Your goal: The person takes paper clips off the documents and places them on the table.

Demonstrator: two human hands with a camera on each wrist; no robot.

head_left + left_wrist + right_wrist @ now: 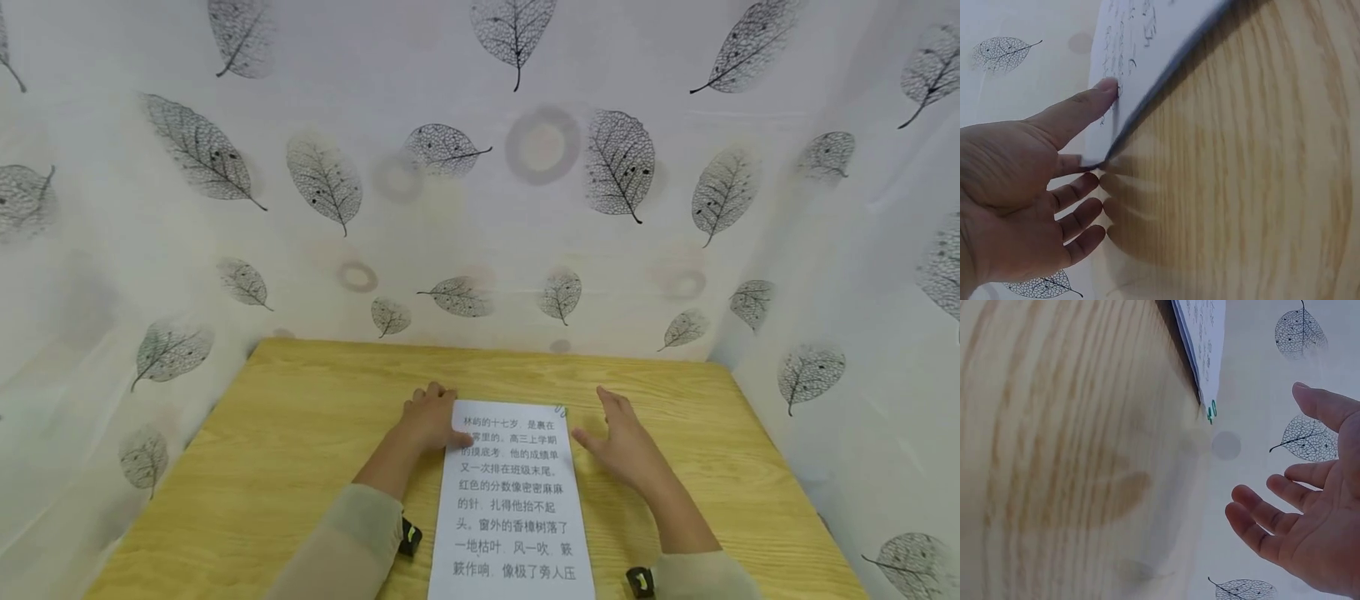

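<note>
A stack of white paper sheets (517, 517) with printed Chinese text lies upright-facing on the wooden table. My left hand (431, 419) is at its upper left corner. The left thumb (1107, 87) overlaps the printed top sheet, while the index fingertip is hidden behind the corner (1091, 161). The other left fingers are spread loosely beside it. My right hand (621, 442) hovers apart from the stack's right edge, its fingers extended and nothing in them. Two small green paper clips (1212, 411) sit at the upper right corner, nearest that hand.
The wood-grain table (300, 467) reaches back to a pale curtain (480, 225) printed with dark leaves, which also encloses both sides. Black wrist devices (409, 536) are worn at the cuffs of both sleeves (345, 533).
</note>
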